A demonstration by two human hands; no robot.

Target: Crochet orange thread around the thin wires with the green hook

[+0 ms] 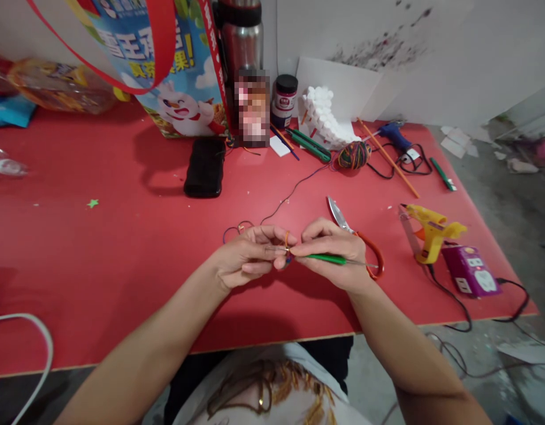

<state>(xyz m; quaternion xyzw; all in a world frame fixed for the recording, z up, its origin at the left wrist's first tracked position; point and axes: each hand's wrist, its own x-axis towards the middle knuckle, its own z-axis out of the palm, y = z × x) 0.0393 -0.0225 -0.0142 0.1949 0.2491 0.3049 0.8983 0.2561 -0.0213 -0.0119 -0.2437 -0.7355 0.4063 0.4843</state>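
Observation:
My right hand (332,251) is closed around a crochet hook with a green grip (328,258), its metal tip pointing left toward my other hand. Between the fingertips of my left hand (250,254) is a small piece of multicoloured yarn work (288,257), mostly covered by the fingers. A strand of orange yarn (287,238) runs up over the left index finger. From the hands a thin dark strand (294,190) leads back to a multicoloured yarn ball (354,155). Scissors with orange handles (374,254) lie just behind and right of my right hand.
On the red table (122,265) lie a black phone (204,167), a green utility knife (308,145) and a yellow glue gun (432,233) beside a purple box (471,271). A colourful bag (179,71), a steel bottle (242,41) and a dark jar (285,100) stand at the back.

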